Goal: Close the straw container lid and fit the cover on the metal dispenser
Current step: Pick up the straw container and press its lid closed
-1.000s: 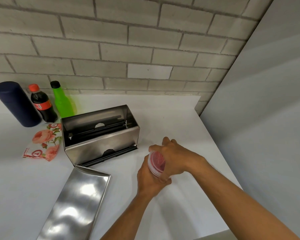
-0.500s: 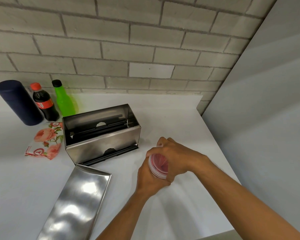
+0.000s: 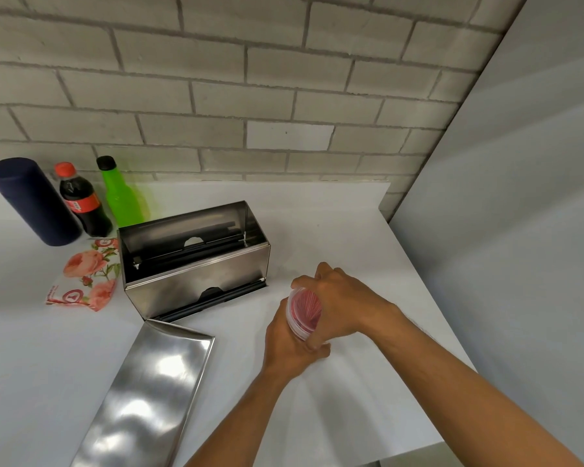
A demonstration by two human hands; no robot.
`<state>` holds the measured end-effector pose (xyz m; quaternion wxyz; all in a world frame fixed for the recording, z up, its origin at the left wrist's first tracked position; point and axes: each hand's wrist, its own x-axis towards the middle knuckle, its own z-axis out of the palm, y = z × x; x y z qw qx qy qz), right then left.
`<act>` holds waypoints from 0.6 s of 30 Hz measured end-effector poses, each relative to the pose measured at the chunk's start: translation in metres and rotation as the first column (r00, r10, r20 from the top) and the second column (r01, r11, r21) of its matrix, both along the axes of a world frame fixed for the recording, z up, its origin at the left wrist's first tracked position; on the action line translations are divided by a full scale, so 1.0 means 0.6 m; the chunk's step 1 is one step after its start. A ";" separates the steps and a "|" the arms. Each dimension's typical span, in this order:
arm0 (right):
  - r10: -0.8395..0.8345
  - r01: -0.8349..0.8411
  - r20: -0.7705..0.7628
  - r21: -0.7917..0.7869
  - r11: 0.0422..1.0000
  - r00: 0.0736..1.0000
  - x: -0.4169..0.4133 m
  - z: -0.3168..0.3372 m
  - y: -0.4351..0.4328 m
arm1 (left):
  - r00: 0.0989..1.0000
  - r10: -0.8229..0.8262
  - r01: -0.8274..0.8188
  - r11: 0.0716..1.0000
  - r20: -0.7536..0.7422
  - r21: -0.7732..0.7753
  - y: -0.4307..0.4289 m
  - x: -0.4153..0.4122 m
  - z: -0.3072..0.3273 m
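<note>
- While both hands meet over the white counter (image 3: 334,230), the head view shows the clear straw container (image 3: 302,315) tipped on its side between them, its round end with the red straw tips facing the camera and up-left.
- The right hand (image 3: 344,298) curls over that end from above and the far side, its fingers (image 3: 304,281) bent around the rim and the thumb tucked under the near edge; it is clamped on the lid end.
- The left hand (image 3: 287,345) comes up from below and grips the container body, which is mostly hidden in the palm, so the long axis runs from the left palm up toward the right fingers.
- Whether the lid is fully seated I cannot tell; the rim is mostly covered by fingers. I judge the closing step is in hand, and it turns on pressing or twisting along that axis, right hand against left.
- Left of the fingers and slightly beyond them stands the open metal dispenser (image 3: 196,261), its long axis running across the view, top uncovered.
- Nearer than the dispenser and left of the left wrist lies the loose metal cover (image 3: 149,392), flat on the counter, one end just beside the dispenser's front corner. The left hand is the nearer one to it.
</note>
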<state>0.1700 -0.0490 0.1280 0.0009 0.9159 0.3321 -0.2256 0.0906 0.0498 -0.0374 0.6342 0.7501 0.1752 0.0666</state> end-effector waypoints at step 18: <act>-0.255 0.257 -0.055 0.038 0.966 0.965 -0.016 -0.014 0.016 | 1.000 -0.002 0.002 1.000 0.012 -0.027 0.001 -0.002 0.001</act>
